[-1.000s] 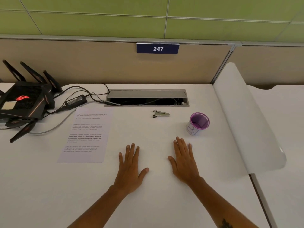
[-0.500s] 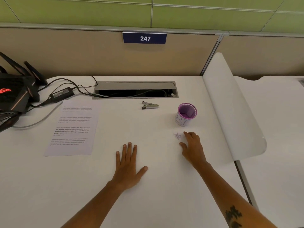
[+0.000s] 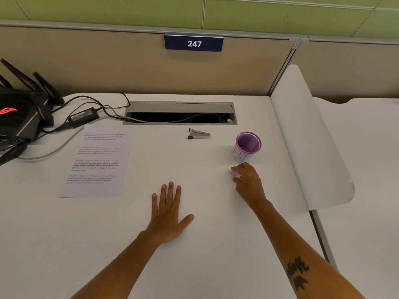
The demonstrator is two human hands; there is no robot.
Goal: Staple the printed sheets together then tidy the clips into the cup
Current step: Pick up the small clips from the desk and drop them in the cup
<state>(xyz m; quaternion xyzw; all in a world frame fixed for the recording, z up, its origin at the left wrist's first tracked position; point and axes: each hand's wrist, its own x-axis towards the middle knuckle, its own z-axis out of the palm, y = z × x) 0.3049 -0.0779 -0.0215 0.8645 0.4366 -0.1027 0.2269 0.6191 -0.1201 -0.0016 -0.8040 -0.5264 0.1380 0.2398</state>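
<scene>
Printed sheets (image 3: pixel 96 160) lie far left on bench (image 3: pixel 194 266), unstapled; stapler (image 3: pixel 199 134) mid-back. Our left hand (image 3: pixel 167 214) flat, grip apart. Right hand (image 3: pixel 248 182) curls on clips (image 3: pixel 232 174) beside cup (image 3: pixel 247 146); we pinch whole cluster, lift clear.

**One head view, looking down the desk**

I have a single wide-angle camera, worn on the head, facing forward and down over the white desk (image 3: pixel 205 244). Both forearms enter from the near edge, close to the lens; the partition (image 3: pixel 129 67) with its 247 sign (image 3: pixel 193 43) closes the far side.
</scene>
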